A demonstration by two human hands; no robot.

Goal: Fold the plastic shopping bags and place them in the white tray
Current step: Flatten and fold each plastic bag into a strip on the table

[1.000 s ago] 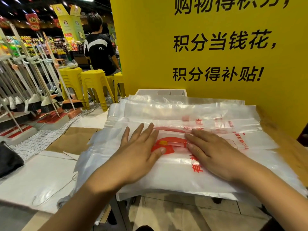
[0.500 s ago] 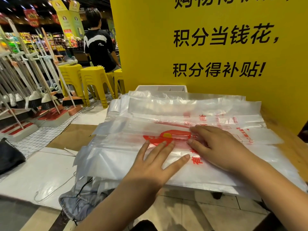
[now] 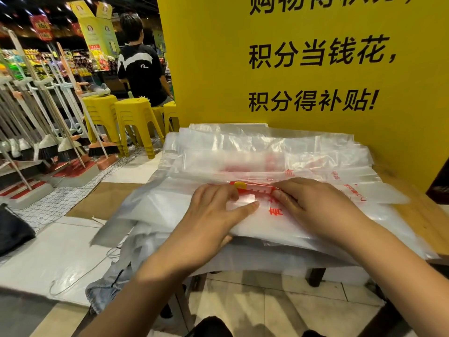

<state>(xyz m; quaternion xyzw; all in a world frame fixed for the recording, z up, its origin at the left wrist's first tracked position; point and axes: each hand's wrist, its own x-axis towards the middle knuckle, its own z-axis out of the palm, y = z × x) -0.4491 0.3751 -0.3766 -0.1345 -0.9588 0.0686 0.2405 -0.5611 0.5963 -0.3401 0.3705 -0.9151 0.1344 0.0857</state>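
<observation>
A stack of clear plastic shopping bags (image 3: 267,152) with red print covers the wooden table (image 3: 422,215). The top bag (image 3: 255,222) lies in front of me, its near part doubled over along a red-printed fold. My left hand (image 3: 213,210) grips that fold from the left, fingers curled at the crease and thumb laid across the plastic. My right hand (image 3: 313,205) pinches the same fold from the right with bent fingers. Only a strip of the white tray's rim (image 3: 255,124) shows behind the stack, against the yellow wall.
A yellow sign wall (image 3: 291,81) stands right behind the table. Bag ends hang off the table's left edge over white sheets on the floor (image 3: 48,259). Yellow stools (image 3: 136,122), a rack of brooms (image 3: 48,132) and a person in a black shirt (image 3: 141,69) are to the left.
Both hands were pressing flat on the top bag. Now their fingers are curled round a fold of it, and the left hand has moved back up beside the right hand.
</observation>
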